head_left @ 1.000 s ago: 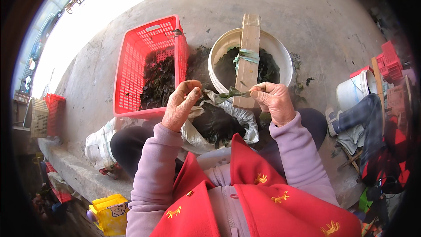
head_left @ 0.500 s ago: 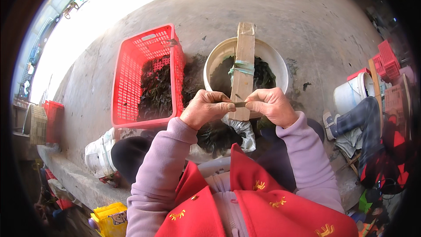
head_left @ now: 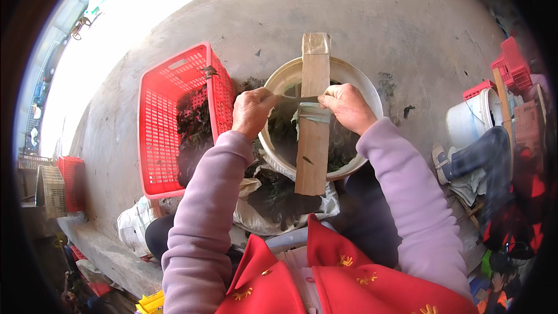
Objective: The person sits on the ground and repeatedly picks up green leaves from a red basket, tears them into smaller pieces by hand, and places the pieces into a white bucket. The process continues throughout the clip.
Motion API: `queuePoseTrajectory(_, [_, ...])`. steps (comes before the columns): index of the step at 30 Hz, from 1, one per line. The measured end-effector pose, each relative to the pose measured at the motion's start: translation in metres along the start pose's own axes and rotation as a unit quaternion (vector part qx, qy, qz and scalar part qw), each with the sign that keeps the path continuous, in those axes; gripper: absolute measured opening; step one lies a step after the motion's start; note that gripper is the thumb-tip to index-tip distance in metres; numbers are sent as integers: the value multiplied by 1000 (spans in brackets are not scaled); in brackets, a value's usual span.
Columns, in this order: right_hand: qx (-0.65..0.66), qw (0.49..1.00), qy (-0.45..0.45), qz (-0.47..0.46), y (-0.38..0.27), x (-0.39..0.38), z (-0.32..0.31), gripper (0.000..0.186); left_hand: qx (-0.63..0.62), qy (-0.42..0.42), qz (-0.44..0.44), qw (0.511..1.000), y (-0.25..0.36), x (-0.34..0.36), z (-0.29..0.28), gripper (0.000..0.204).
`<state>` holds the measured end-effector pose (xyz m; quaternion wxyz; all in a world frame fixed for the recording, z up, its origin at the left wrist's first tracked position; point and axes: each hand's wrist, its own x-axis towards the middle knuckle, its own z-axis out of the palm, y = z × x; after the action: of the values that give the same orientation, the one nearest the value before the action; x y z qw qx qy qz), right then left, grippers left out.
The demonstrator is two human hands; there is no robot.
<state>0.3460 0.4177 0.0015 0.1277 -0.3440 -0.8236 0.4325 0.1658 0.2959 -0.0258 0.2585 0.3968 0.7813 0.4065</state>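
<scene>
Between my two hands a thin dark strip, seemingly of seaweed [head_left: 297, 99], runs nearly level, one end pinched by each hand. My left hand [head_left: 251, 111] closes on its left end, and my right hand [head_left: 350, 107] on its right end. Just beneath the strip is a long wooden board [head_left: 314, 145], laid across a white bucket [head_left: 378, 102] and bound round with pale green cord [head_left: 314, 113]. A small dark scrap [head_left: 308, 160] lies on the board's near part. Dark leafy seaweed [head_left: 343, 154] fills part of the bucket.
Left of the bucket a red plastic crate [head_left: 160, 163] holds more dark seaweed. A pale sack [head_left: 328, 203] with dark leaves lies near my knees. Further right are a white bucket [head_left: 463, 117], red crates [head_left: 512, 65] and another person's leg [head_left: 485, 154].
My hands have moved forward, away from my body, and further apart, with the strip now stretched longer between them. The board's near part and the sack show more.
</scene>
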Motion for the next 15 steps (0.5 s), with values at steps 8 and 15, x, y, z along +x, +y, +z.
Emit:
queuePoseTrajectory(8, [252,959,-8,132,16,-4,7,31,-140,-7,-60,988,-31,6,57,39])
queuePoseTrajectory(15, [469,880,41,68,-35,-59,-31,24,-309,76,-30,947,-3,-58,22,35])
